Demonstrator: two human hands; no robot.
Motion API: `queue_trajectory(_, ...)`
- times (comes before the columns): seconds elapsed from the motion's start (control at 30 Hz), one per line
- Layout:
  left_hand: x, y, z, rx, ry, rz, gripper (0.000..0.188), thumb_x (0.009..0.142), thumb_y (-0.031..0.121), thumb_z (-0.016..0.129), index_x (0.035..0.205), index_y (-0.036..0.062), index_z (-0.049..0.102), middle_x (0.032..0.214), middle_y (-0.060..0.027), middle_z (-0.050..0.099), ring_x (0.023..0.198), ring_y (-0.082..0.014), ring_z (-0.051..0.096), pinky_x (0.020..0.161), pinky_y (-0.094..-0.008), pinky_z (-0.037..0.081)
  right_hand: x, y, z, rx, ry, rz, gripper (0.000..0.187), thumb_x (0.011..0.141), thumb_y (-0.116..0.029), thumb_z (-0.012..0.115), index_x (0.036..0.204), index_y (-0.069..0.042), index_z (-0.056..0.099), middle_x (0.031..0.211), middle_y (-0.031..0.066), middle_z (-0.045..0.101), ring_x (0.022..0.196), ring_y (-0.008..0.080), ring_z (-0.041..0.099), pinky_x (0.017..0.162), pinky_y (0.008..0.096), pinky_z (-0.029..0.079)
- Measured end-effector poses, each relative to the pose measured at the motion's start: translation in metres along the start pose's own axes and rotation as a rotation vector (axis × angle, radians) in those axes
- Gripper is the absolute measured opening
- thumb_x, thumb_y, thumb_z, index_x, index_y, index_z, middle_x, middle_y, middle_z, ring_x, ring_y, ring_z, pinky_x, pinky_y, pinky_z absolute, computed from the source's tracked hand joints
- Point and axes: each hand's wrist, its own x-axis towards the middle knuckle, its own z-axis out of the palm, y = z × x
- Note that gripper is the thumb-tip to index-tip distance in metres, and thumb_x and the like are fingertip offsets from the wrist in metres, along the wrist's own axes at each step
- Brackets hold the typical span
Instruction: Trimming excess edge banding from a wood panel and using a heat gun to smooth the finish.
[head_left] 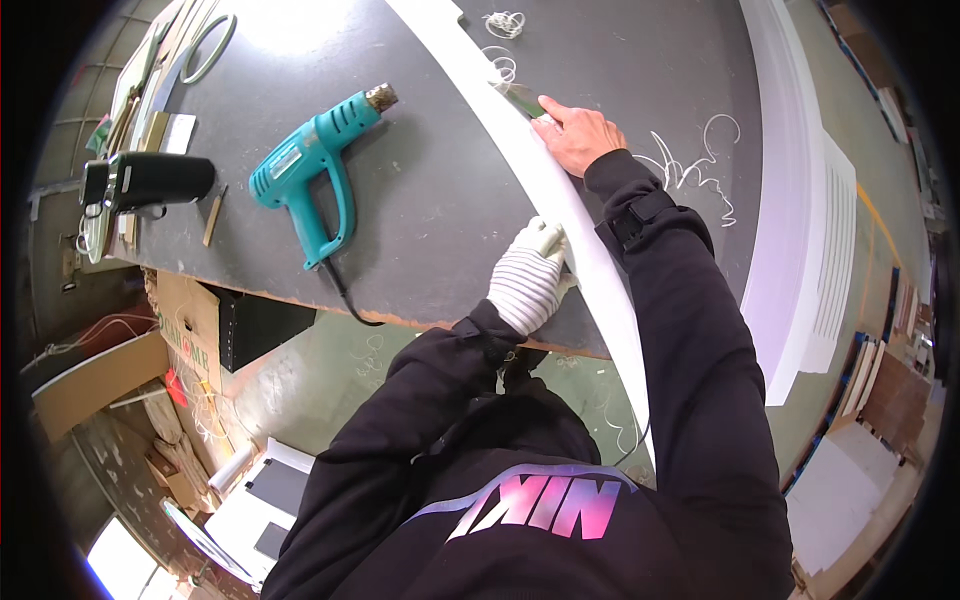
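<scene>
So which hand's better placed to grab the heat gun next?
Probably the left hand: nearer the heat gun, same side of the white strip, though touching the strip. The right hand is across it.

A broad stretch of bare workbench (425,200) lies open between a teal heat gun (310,150) and a long white strip (530,160). The strip runs past the near edge, barring any low sweep rightward; a gloved left hand (528,278) and bare right hand (583,138) crowd it. The gun's cord (345,295) crosses the near edge. Toward the left edge, a black cylinder (165,180) and thin stick (213,217) narrow the way. Curled white shavings (683,172) clutter the side toward the right edge, where white panels (790,180) stand alongside.
</scene>
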Motion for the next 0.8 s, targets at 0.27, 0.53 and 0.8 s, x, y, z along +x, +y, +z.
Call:
queue_trajectory(0.27, -0.04, 0.008, -0.018, -0.27, 0.351, 0.093, 0.011, 0.079, 0.01, 0.07, 0.087, 0.0037, 0.066, 0.093, -0.0151, 0.067, 0.086, -0.0361, 0.066, 0.079, -0.0402, 0.055, -0.13, 0.019, 0.042, -0.132, 0.114, -0.06, 0.079, 0.079, -0.045, 0.072, 0.146, -0.016, 0.043, 0.104, 0.0158, 0.055, 0.097, 0.035, 0.058, 0.082, 0.0465, 0.05)
queue_trajectory(0.53, 0.037, -0.099, -0.051, 0.52, 0.157, -0.026, 0.054, 0.087, 0.034, 0.065, 0.126, -0.0025, 0.057, 0.13, -0.0224, 0.056, 0.124, -0.0416, 0.05, 0.104, -0.0451, 0.043, -0.374, 0.087, 0.051, 0.004, 0.112, -0.126, 0.062, 0.079, -0.033, 0.078, 0.136, -0.017, 0.057, 0.089, 0.008, 0.055, 0.084, 0.027, 0.058, 0.065, 0.041, 0.051)
queue_trajectory(0.8, 0.026, -0.077, -0.041, 0.411, 0.101, 0.0, 0.054, 0.086, 0.036, 0.066, 0.124, -0.0023, 0.059, 0.131, -0.0197, 0.057, 0.127, -0.0389, 0.049, 0.104, -0.0412, 0.044, -0.366, 0.099, 0.036, 0.005, 0.088, 0.008, 0.044, 0.089, -0.029, 0.069, 0.131, -0.02, 0.063, 0.078, 0.0092, 0.056, 0.061, 0.0302, 0.06, 0.055, 0.0406, 0.049)
